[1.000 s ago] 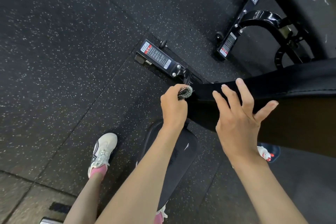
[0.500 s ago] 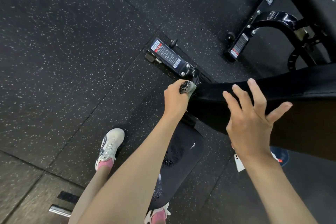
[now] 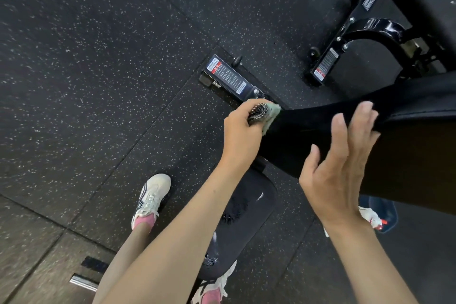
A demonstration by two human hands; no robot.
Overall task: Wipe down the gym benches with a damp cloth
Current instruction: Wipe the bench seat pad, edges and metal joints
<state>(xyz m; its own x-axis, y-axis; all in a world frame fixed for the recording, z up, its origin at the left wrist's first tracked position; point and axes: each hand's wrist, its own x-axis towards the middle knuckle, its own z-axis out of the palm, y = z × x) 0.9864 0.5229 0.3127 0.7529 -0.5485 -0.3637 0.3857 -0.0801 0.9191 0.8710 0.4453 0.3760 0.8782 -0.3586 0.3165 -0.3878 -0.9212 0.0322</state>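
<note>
From the head camera, our left hand (image 3: 243,131) curls round a bunched green cloth (image 3: 272,112), which sits against the end of the black bench pad (image 3: 308,128). Our right hand (image 3: 338,170) is flat with its fingers straight, beside the pad's near edge. The speckled rubber floor (image 3: 98,81) lies open to the left.

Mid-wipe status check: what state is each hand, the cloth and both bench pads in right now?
black padded backrest: raised above black seat pad
black seat pad: wet patches visible
green cloth: bunched, pressed against backrest's end
left hand: grips green cloth
right hand: open, fingers straight, at backrest edge; contact unclear
</note>
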